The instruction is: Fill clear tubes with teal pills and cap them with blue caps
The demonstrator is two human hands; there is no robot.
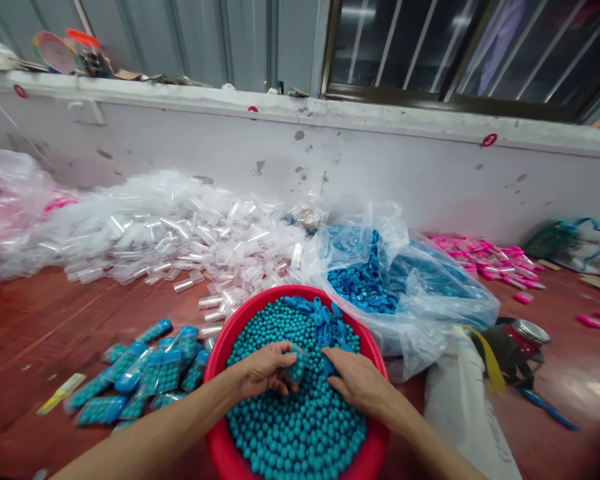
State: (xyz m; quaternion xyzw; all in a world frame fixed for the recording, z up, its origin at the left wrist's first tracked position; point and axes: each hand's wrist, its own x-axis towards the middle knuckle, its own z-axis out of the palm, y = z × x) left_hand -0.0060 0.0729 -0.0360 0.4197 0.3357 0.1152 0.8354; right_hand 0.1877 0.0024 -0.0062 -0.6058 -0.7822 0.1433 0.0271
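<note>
Your two bare hands meet over a round red tub [380, 373] of teal beads [300, 437] at the lower center of the frame. Your left hand [265, 369], just left of the tub's middle, grasps a small clear container [296, 368] filled with teal beads; it looks closer to upright than flat, though blur makes its exact tilt and its mouth hard to tell. Your right hand [363, 383] reaches in from the lower right, thumb and forefinger on either side of a blue cap [330, 368]; whether they grip it or only touch it, you cannot tell. That cap lies just to the right of the container, at nearly the same height in the frame, with a narrow gap of beads between. Your right hand is the nearer to the loose blue caps [325, 327], heaped just above its fingertips, toward the tub's upper right rim.
</note>
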